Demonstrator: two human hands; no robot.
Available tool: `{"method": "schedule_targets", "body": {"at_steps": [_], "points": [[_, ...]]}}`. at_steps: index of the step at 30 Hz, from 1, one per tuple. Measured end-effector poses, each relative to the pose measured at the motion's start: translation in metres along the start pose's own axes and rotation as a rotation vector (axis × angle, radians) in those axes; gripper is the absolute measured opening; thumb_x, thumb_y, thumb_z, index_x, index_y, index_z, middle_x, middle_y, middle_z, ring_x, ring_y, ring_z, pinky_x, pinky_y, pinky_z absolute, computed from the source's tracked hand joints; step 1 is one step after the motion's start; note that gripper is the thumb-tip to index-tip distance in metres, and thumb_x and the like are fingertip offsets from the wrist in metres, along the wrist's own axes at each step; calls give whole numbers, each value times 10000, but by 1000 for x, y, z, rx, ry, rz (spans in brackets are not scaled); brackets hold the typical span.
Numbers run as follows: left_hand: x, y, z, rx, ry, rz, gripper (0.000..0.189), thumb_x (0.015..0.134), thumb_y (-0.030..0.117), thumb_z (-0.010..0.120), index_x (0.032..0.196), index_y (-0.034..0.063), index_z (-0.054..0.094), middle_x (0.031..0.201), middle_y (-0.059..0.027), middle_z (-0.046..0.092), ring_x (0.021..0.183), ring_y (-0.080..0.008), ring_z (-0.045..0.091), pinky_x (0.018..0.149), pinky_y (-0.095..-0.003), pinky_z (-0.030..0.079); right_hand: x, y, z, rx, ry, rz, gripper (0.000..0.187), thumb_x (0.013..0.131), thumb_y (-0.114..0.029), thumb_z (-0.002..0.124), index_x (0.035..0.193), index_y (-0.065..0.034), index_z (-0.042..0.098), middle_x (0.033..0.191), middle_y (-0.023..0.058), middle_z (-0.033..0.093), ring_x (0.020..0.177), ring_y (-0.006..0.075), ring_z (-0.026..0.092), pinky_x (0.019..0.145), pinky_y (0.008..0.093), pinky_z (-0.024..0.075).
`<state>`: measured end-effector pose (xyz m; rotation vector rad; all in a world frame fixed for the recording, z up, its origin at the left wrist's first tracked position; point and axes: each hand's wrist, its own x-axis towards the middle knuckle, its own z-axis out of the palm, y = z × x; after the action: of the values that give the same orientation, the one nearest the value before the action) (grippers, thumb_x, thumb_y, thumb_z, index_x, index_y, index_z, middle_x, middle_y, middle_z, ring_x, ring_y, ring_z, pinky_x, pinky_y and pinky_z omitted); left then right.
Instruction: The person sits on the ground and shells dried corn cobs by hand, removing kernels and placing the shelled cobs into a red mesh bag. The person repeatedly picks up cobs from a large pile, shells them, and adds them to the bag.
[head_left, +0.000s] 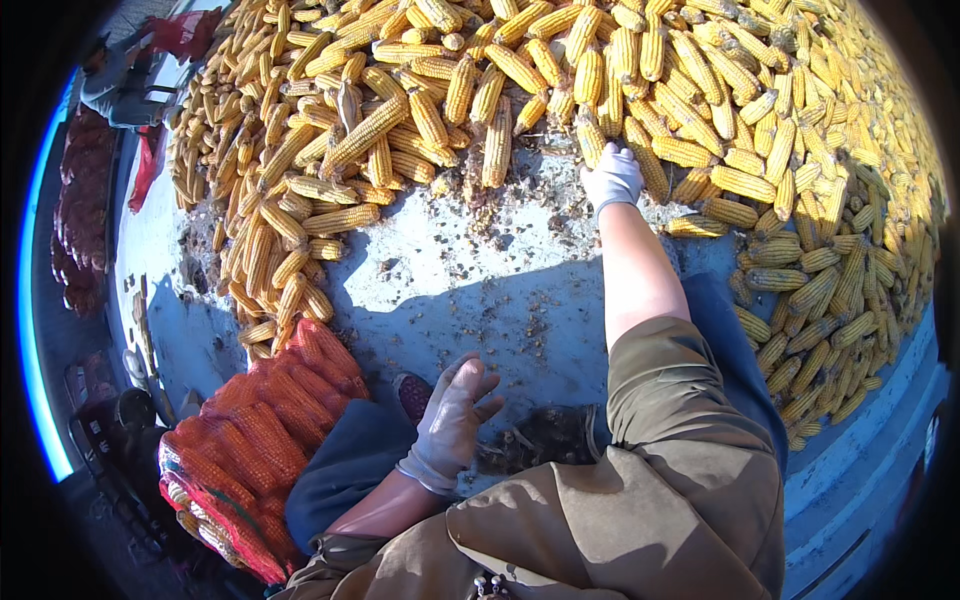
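Observation:
My right hand (615, 178), in a pale work glove, reaches to the near edge of a large heap of dried corn ears (690, 112). Its fingers are closed around the lower end of one yellow ear of corn (589, 136). Low in the middle, my gloved left hand (454, 420) hangs in front of my body with fingers apart and nothing in it. Left of it, a red mesh sack (255, 427) packed with ears lies against my leg, its mouth near the bottom edge of the view. A few pale ears show at that mouth.
Loose kernels and chaff (525, 322) litter the blue-painted metal bed (442, 300). Another person (120, 90) stands at the far upper left by a red mesh sack (184, 34). Filled sacks (82, 202) are stacked beyond the bed's left edge. A ribbed blue side wall (862, 480) runs along the lower right.

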<state>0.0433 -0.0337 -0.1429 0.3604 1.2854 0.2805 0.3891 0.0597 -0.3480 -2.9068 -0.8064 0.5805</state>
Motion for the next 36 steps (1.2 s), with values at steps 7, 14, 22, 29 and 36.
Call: {"method": "schedule_targets", "body": {"at_steps": [7,14,22,29,36], "points": [[-15,-2,-1,84,40,71,504,903,330,655,1299,75,477,1230,-28,504,1118,-197,500,890,-347,445,-35,-29,12,118,-42,-182,714,719,-313,742,1308,-92,405,1251,157,524,1113,359,558,1020,419,412],[-51,48,-2,571,187,846,837,792,299,770,1427,-12,321,1418,-204,331,1287,-270,395,1044,-375,374,-138,-101,-88,48,385,-1227,587,743,-161,685,1294,-145,483,1171,89,513,1106,293,528,906,374,504],[-108,98,-16,997,-20,1010,715,682,283,827,1272,44,502,1136,-142,626,1077,-217,590,963,-321,448,-295,-109,-223,-27,855,-1994,299,782,-177,682,1079,-163,651,1003,35,606,922,225,610,703,344,540],[-127,81,-9,1666,238,1489,396,712,106,659,1078,17,538,953,-188,615,885,-368,624,742,-451,515,-361,-85,-276,-123,-583,-743,477,659,-183,717,1076,-30,540,957,202,677,915,307,679,813,415,536],[-113,82,-7,1507,154,1172,352,697,257,699,935,15,608,847,-208,649,790,-363,659,698,-447,532,-368,-82,-229,-457,351,-1191,165,838,-129,551,1000,-103,563,954,86,609,903,261,629,737,399,542]]}}
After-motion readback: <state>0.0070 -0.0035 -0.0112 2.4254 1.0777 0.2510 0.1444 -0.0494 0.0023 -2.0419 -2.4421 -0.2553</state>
